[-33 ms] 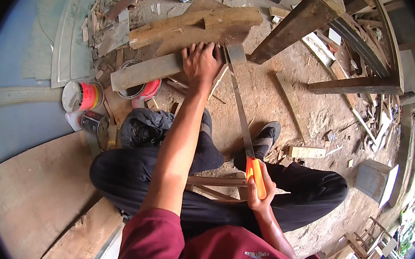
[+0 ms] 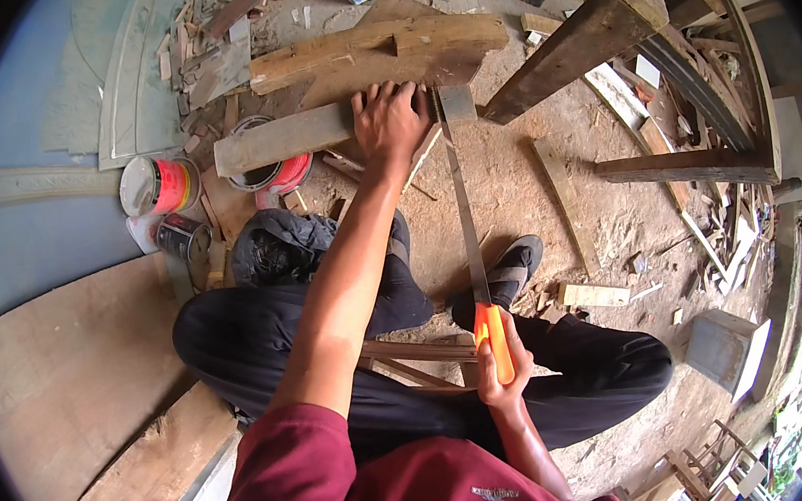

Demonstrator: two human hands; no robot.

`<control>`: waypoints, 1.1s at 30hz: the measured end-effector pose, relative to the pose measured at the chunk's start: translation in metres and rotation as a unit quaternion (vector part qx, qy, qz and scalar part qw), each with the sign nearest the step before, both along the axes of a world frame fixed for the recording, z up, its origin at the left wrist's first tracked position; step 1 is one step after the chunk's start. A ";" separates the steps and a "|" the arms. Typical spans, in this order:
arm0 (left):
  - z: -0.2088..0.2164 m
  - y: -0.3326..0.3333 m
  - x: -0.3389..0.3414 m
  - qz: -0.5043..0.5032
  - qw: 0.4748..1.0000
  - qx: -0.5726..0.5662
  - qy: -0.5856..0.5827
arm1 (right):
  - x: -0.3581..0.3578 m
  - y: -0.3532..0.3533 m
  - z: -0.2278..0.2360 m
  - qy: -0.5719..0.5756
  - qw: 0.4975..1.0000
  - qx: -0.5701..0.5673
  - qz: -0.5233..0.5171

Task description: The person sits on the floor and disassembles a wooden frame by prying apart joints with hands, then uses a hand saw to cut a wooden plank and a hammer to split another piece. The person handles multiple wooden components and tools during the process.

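Observation:
My left hand [image 2: 392, 128] presses down on a greyish wooden board [image 2: 284, 138], its fingers curled over the far edge. The board lies crosswise in front of me, and a short end of it sticks out to the right of that hand. Lower down, close to my lap, my right hand [image 2: 506, 364] is closed round the orange handle of a handsaw [image 2: 464, 211]. The long, narrow blade points away from me. Its tip end meets the board just right of my left fingers; how deep any cut runs cannot be made out.
A thick timber [image 2: 324, 57] lies beyond the board. Paint cans [image 2: 173, 184] stand at the left, one partly under the board. An upturned wooden frame [image 2: 584, 44] rises at the right. Scrap wood, a loose strip [image 2: 565, 201] and a grey box [image 2: 725, 351] lie on the dirt floor.

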State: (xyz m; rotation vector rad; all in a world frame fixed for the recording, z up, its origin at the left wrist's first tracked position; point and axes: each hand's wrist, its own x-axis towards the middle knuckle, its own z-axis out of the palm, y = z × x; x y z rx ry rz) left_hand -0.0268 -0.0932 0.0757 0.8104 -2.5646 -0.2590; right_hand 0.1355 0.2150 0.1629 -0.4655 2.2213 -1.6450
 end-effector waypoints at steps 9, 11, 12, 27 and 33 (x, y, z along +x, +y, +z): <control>-0.019 -0.013 -0.009 0.010 0.995 -0.068 0.067 | -0.033 -0.025 -0.009 0.050 0.999 0.000 -0.003; -0.004 -0.006 -0.011 0.011 0.998 -0.042 0.038 | -0.012 0.000 0.000 -0.034 0.999 0.021 0.000; 0.001 -0.003 -0.011 0.012 0.999 -0.028 0.021 | -0.004 0.013 -0.006 -0.034 0.999 0.019 -0.001; -0.001 -0.006 -0.013 0.022 0.998 -0.040 0.044 | -0.011 0.007 -0.005 0.036 0.999 -0.011 -0.009; -0.012 -0.013 -0.007 0.011 0.998 -0.044 0.042 | -0.033 -0.018 0.000 0.019 1.000 -0.004 -0.003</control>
